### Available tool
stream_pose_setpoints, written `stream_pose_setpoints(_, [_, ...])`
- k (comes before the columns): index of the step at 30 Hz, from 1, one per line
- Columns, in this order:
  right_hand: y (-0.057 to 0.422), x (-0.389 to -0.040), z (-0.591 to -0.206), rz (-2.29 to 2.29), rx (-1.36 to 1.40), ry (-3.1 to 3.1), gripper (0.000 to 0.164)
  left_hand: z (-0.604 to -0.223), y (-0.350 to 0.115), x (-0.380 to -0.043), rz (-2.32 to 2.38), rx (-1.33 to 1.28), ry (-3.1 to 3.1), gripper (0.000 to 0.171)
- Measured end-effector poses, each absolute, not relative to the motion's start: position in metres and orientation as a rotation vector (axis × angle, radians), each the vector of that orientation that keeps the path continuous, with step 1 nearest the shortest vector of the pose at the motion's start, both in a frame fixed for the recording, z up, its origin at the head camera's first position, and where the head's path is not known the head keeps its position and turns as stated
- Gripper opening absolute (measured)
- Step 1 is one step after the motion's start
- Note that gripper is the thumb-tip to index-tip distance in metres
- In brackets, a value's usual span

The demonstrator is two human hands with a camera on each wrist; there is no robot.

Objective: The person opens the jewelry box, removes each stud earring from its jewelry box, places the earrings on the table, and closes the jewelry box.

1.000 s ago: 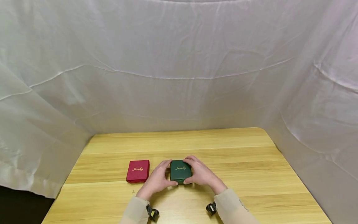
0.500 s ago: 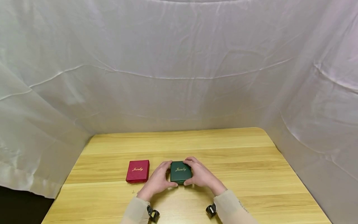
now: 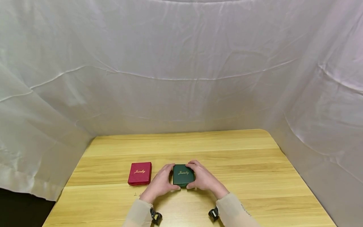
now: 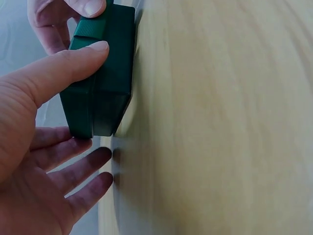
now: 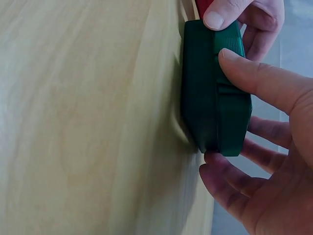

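A closed green jewelry box (image 3: 183,179) with gold "Jewelry" lettering on its lid sits on the wooden table between both hands. My left hand (image 3: 160,183) holds its left side, thumb at the front face and index fingertip at the far corner. On the other side my right hand (image 3: 204,178) grips it the same way. In the left wrist view the left thumb (image 4: 93,54) lies along the seam of the box. From the right wrist, the right thumb (image 5: 234,63) presses beside a ribbed front tab (image 5: 230,46). The remaining fingers spread behind and beside the box.
A red jewelry box (image 3: 140,174), also closed and gold-lettered, stands on the table just left of my left hand. Small dark marks (image 3: 135,194) show on the tabletop below it. Pale curtains (image 3: 181,94) enclose the table (image 3: 241,151) at the back and sides.
The green box and both hands have shifted very slightly toward the near edge. The grip looks the same, and the red box has stayed in place.
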State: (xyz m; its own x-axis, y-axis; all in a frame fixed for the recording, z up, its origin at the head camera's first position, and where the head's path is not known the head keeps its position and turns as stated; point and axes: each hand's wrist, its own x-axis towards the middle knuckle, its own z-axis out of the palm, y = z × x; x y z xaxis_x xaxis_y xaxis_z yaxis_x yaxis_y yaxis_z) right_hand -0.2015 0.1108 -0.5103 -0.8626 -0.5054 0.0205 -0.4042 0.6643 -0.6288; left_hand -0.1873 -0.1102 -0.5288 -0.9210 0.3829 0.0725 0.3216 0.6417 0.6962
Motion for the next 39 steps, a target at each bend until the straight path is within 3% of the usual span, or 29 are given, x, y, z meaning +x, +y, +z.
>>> stream_pose_setpoints(33, [0.1111, -0.1993, -0.5159, -0.972, -0.741, 2.719, 0.084, -0.5282, -0.1102, -0.1839, 1.041, 0.599, 2.795, 0.104])
stream_pose_setpoints(39, [0.1151, -0.1942, -0.5136, -1.036, -0.648, 2.69, 0.075, -0.5219, -0.113, -0.1804, 1.126, 0.538, 2.71, 0.101])
